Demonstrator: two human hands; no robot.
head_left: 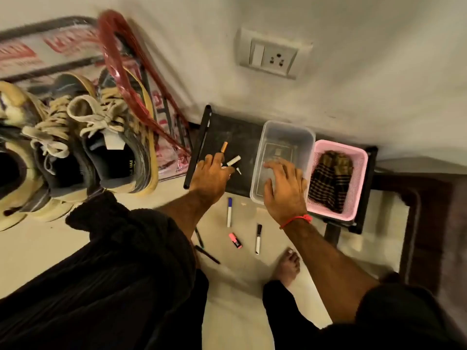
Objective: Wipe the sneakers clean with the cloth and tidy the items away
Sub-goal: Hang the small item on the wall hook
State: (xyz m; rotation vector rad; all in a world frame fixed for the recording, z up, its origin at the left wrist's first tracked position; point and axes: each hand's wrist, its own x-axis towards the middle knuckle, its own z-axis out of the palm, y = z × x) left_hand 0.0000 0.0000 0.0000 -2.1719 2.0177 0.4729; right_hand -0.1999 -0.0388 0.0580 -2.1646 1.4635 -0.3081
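The left hand point(211, 173) reached onto the low black shelf point(240, 145), its grip closed around a white pen point(233, 160); an orange-tipped pen point(224, 147) lay just past its fingers, at 12 o'clock from it. The right hand point(285, 188) lay flat with an open grip on the clear tub point(283, 157). At 3 o'clock from the tub sat a pink basket point(353, 157) with the dark checked cloth point(331, 180) inside. The sneakers point(83, 145) stood at 9 o'clock, well apart from the hands. A few markers point(229, 212) lay on the floor point(242, 274), at 6 o'clock from the shelf.
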